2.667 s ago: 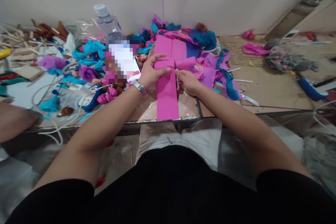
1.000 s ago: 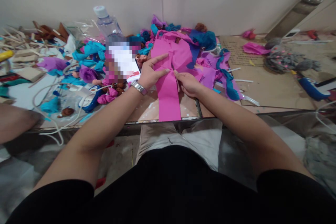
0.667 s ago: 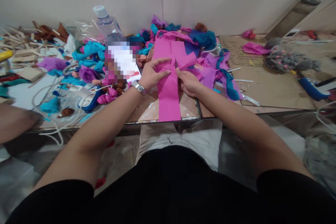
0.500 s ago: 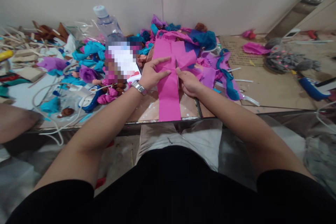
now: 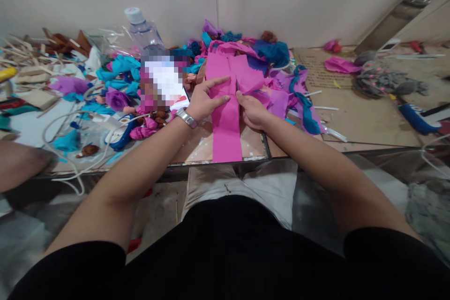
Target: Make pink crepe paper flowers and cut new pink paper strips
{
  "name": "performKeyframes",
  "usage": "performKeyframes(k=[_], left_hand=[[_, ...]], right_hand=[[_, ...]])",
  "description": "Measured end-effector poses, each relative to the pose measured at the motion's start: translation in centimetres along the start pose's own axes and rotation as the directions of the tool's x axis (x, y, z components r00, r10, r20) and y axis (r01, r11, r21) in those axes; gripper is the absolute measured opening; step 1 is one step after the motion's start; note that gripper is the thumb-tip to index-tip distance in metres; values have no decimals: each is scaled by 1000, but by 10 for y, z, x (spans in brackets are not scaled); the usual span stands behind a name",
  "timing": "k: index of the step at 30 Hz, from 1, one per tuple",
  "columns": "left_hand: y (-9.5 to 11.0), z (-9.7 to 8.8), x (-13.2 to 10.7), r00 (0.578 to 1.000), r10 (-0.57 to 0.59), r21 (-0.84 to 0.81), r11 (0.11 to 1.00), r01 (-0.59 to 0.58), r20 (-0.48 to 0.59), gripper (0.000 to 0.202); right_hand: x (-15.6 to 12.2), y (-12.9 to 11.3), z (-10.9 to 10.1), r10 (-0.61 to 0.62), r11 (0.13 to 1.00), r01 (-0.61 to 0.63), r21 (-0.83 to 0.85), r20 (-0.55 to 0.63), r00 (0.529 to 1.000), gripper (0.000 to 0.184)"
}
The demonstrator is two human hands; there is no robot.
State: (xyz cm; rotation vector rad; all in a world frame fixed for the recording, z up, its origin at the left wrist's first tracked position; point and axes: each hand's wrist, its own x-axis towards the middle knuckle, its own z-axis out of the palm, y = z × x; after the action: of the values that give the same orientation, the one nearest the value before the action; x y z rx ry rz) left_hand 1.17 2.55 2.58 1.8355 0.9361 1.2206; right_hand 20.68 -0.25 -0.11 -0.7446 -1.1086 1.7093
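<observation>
A long pink crepe paper strip (image 5: 227, 131) lies across the table's front edge and runs away from me into a heap of paper. My left hand (image 5: 202, 101), with a metal watch on the wrist, grips the strip's left side, fingers laid over it. My right hand (image 5: 251, 110) is closed at the strip's right edge around small scissors (image 5: 236, 87); only a thin dark blade shows above the fingers, pointing into a slit in the paper. Beyond the blade the paper splits into two flaps.
A heap of pink, blue and purple crepe scraps (image 5: 270, 54) lies behind the strip. A plastic water bottle (image 5: 142, 30), a blurred-out flat item (image 5: 163, 82), purple paper flowers (image 5: 117, 98) and a white cable (image 5: 70, 117) are on the left. Cardboard (image 5: 351, 112) lies to the right. Another person's limb (image 5: 17, 164) shows at far left.
The far part of the pink strip lifted and crumpled, then flattened again into two flaps. The blade has crept a little further up the slit. Both hands have stayed nearly in place.
</observation>
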Motion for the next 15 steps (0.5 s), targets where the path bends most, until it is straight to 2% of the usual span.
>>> performKeyframes(k=[8, 12, 15], left_hand=[[-5, 0, 0, 1000, 22, 2, 1000, -22, 9, 71], [-6, 0, 0, 999, 31, 24, 999, -32, 19, 70], [-5, 0, 0, 999, 26, 14, 1000, -26, 19, 69]], right_hand=[[-3, -6, 6, 69, 997, -71, -39, -57, 996, 46], [-4, -9, 8, 63, 997, -66, -42, -72, 995, 44], [-3, -10, 7, 44, 997, -53, -52, -147, 988, 46]])
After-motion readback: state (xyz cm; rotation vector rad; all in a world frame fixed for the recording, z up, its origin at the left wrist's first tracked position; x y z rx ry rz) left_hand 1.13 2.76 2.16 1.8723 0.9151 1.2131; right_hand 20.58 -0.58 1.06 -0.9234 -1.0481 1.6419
